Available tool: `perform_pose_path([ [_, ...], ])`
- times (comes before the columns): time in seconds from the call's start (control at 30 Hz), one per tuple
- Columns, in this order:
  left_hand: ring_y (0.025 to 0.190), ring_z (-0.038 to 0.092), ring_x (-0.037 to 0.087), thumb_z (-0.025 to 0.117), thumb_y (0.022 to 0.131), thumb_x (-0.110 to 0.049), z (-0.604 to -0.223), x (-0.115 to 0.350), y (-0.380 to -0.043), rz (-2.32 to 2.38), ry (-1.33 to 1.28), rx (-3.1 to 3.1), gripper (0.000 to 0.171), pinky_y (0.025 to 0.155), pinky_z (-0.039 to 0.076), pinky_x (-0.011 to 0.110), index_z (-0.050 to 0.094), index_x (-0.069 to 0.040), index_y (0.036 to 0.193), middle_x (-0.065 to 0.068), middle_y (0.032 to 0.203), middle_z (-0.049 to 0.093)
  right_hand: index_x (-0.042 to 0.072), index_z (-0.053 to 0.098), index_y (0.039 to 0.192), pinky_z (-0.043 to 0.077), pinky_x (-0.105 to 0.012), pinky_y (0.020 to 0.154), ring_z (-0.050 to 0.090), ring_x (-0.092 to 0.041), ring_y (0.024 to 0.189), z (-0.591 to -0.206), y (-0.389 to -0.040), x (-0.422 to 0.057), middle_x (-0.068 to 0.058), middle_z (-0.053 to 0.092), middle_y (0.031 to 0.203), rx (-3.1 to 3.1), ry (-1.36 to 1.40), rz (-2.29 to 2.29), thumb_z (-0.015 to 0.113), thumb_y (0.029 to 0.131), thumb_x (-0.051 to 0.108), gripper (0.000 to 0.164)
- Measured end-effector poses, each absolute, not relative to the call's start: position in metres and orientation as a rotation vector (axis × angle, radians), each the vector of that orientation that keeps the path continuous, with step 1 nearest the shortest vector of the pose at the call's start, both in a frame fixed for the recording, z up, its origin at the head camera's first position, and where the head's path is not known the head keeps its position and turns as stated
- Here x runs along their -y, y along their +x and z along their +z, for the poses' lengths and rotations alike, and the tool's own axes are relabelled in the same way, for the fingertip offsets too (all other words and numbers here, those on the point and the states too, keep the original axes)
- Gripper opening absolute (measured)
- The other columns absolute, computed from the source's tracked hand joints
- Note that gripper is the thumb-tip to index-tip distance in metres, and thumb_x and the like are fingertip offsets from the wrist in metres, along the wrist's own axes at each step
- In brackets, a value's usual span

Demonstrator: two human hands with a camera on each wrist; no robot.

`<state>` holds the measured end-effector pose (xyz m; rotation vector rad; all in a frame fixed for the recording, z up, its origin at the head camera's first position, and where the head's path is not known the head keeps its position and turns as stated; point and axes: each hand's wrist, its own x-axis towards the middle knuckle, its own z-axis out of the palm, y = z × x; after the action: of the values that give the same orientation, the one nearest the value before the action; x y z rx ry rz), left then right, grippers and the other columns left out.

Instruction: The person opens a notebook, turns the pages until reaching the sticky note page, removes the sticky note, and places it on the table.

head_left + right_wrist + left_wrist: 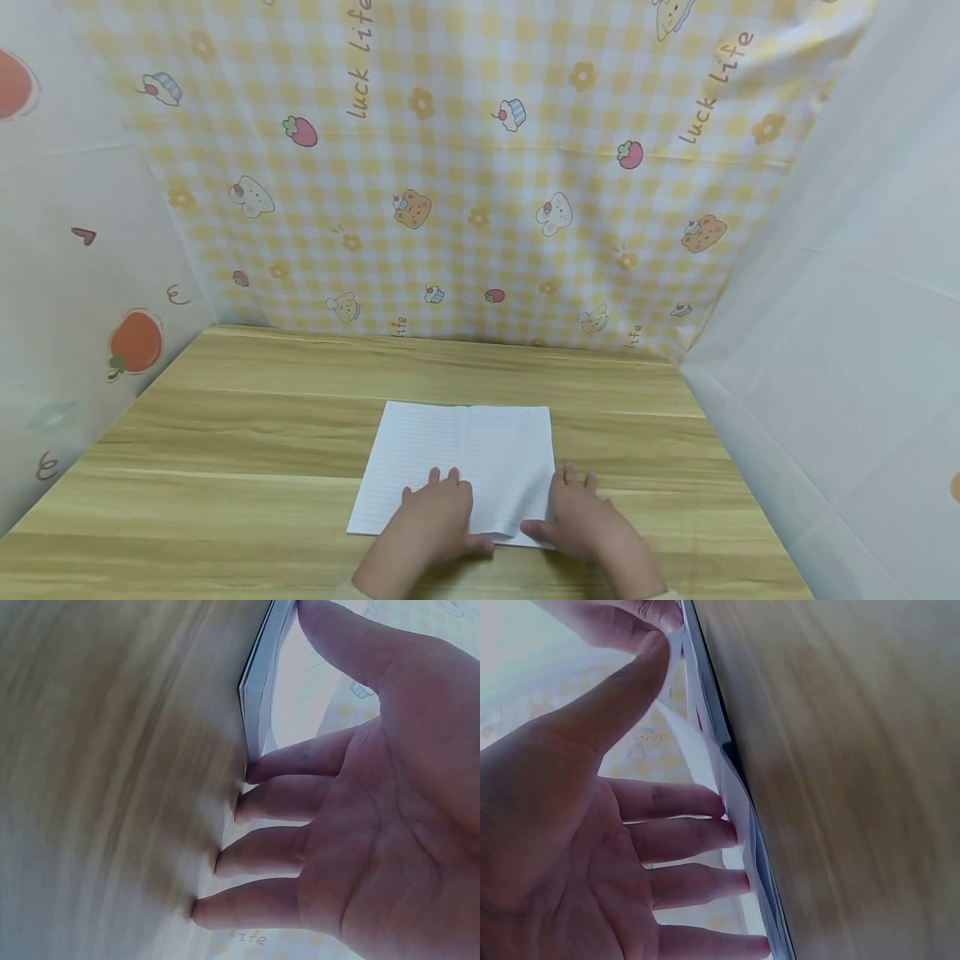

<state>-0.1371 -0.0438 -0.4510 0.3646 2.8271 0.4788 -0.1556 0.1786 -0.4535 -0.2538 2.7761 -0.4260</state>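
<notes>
An open notebook (pixel 420 442) with ruled white pages lies flat on the wooden table. My left hand (pixel 438 517) reaches over its near edge, with straight fingertips resting on the left page. In the left wrist view, a raised sheet (pixel 694 742) curves up beside the left thumb (pixel 634 686); whether the thumb touches it I cannot tell. At the notebook's right edge is my right hand (pixel 585 517). Its extended fingers (pixel 277 851) touch the tabletop, the index finger against the notebook's corner, while the thumb (pixel 330 630) lies over the right page's near edge.
Bare wooden tabletop (pixel 225 433) surrounds the notebook. A yellow checked cloth (pixel 480 175) hangs along the table's back edge. White sheets stand on the left (pixel 67 208) and right (pixel 847 250).
</notes>
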Motion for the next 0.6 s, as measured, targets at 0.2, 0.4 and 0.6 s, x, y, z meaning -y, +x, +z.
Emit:
perform_pose_path([
  [0.2, 0.143, 0.053, 0.053, 0.086, 0.083, -0.054, -0.4513, 0.0413, -0.1359, 0.459, 0.340, -2.842, 0.075, 0.103, 0.047, 0.081, 0.069, 0.004, 0.127, 0.026, 0.150, 0.061, -0.022, 0.043, 0.148, 0.035, -0.090, 0.103, 0.031, -0.075, 0.145, -0.4540, -0.1559, -0.1769, -0.044, 0.036, 0.161, -2.781, -0.265, -0.411, 0.081, 0.090, 0.054, 0.103],
  [0.4, 0.144, 0.053, 0.053, 0.085, 0.085, -0.053, -0.4514, 0.0419, -0.1372, 0.457, 0.347, -2.845, 0.073, 0.103, 0.047, 0.081, 0.068, 0.004, 0.128, 0.026, 0.150, 0.061, -0.022, 0.044, 0.148, 0.036, -0.089, 0.102, 0.031, -0.075, 0.144, -0.4541, -0.1574, -0.1758, -0.044, 0.036, 0.161, -2.780, -0.263, -0.388, 0.081, 0.090, 0.054, 0.102],
  [0.6, 0.145, 0.053, 0.052, 0.079, 0.093, -0.046, -0.4522, 0.0440, -0.1368, 0.447, 0.371, -2.852, 0.062, 0.104, 0.048, 0.079, 0.068, 0.003, 0.130, 0.026, 0.151, 0.061, -0.022, 0.045, 0.146, 0.039, -0.088, 0.102, 0.032, -0.075, 0.144, -0.4542, -0.1589, -0.1766, -0.046, 0.036, 0.159, -2.781, -0.271, -0.379, 0.082, 0.088, 0.056, 0.103],
])
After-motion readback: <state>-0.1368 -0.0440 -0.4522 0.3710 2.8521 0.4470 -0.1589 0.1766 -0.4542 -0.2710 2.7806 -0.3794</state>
